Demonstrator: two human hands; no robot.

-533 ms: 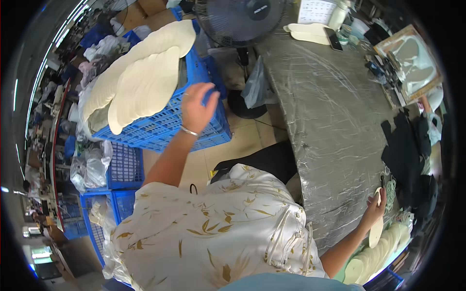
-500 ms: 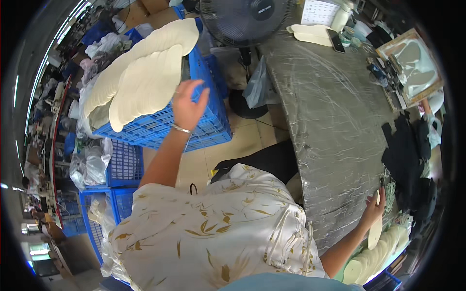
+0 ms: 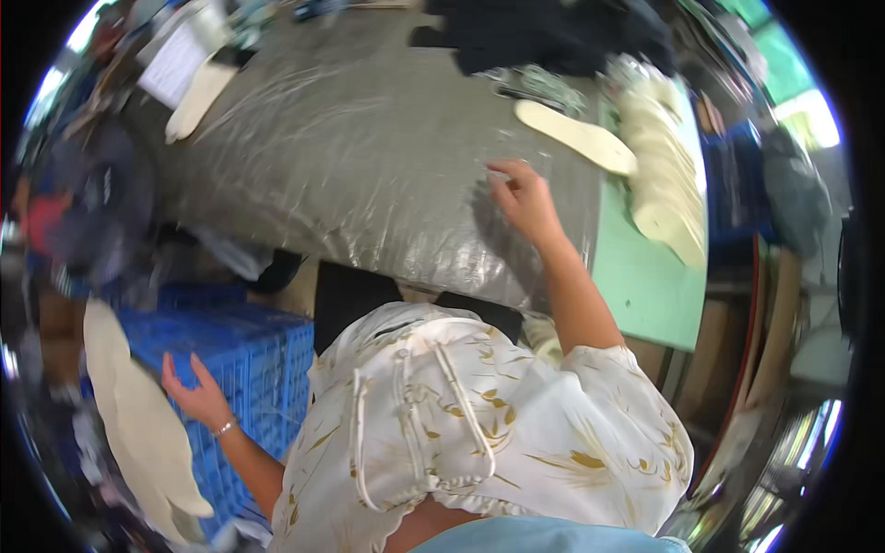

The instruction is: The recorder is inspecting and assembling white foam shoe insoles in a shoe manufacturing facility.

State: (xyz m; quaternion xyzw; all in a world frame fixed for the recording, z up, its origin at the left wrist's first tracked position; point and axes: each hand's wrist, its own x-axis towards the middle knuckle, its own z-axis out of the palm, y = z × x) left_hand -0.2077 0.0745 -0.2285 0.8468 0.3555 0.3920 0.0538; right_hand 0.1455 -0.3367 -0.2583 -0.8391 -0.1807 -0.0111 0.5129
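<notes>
Cream shoe-insole-shaped pieces [image 3: 138, 424] lie in an overlapping pile on a blue plastic crate [image 3: 272, 369] at the left. Beside that pile is my left hand [image 3: 198, 398], thumb and fingers apart, holding nothing. Over the grey, plastic-covered table [image 3: 369, 147] hovers my right hand [image 3: 525, 198], slightly blurred, its fingers loosely bent and apart with nothing seen in them. Beyond it lies a single cream insole [image 3: 576, 138], one end reaching a row of overlapping insoles [image 3: 659, 166] on a light green board [image 3: 636, 286].
Dark fabric pieces [image 3: 553, 32] and a tangle of pale green cord [image 3: 548, 88] lie along the table's far side. A fan [image 3: 101, 194] stands at the left. Another insole [image 3: 200, 100] sits near a white printed sheet [image 3: 175, 69]. Blue bins [image 3: 737, 175] stand at the right.
The view has swung to the right. My right hand, earlier around an insole at the table's right end, is now apart from the insole lying there. My left hand remains beside the crate pile.
</notes>
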